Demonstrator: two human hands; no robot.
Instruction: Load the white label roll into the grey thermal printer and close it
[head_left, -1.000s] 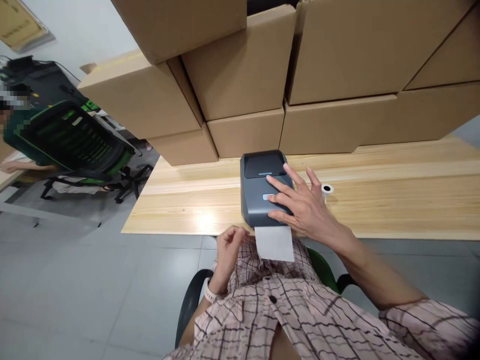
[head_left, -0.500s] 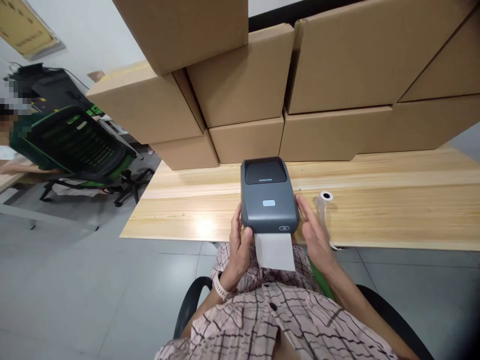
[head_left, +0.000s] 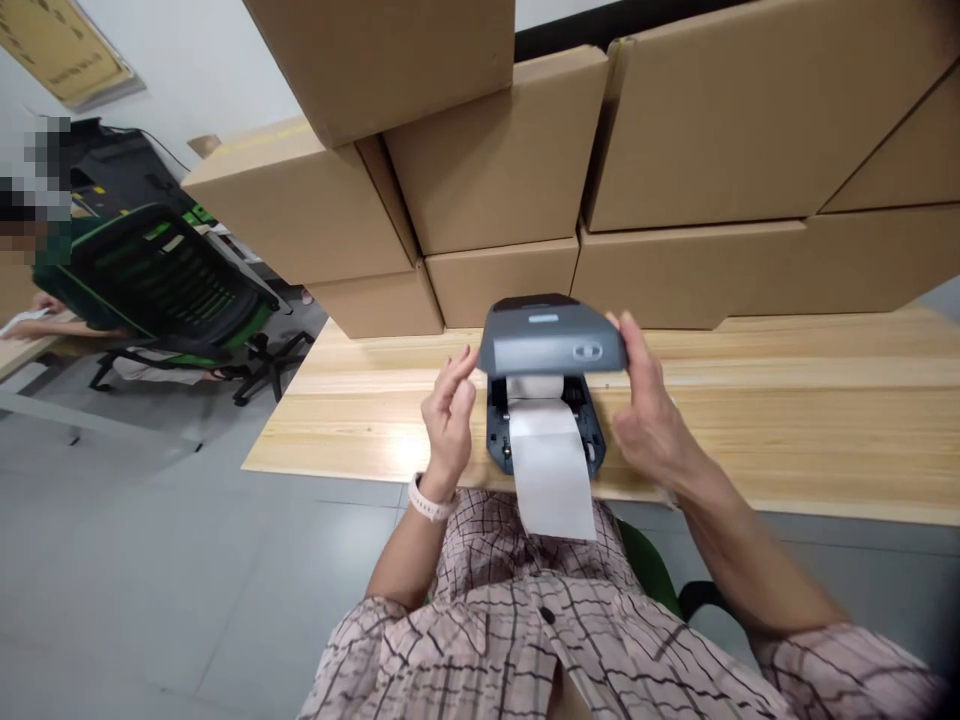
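Note:
A dark blue-grey label printer (head_left: 496, 452) sits near the table's front edge, its lid (head_left: 536, 345) tilted up. My right hand (head_left: 652, 410) grips the lid's right edge. At the lid's left corner, the fingertips of my left hand (head_left: 448, 415) hold its edge, thumb apart from it. Inside the printer lies a white paper roll (head_left: 536, 386). From it a strip of white label paper (head_left: 553, 470) runs out over the front and hangs past the table edge above my lap.
Stacked cardboard boxes (head_left: 502, 180) line the back of the wooden table (head_left: 360, 400). To the left, another person sits on a green and black mesh chair (head_left: 165, 270) at a separate desk. My right hand covers the spot where a small roll lay.
The printer's lid has swung up and back, showing the paper roll inside. Both my hands have moved up with its edges. The view has shifted slightly.

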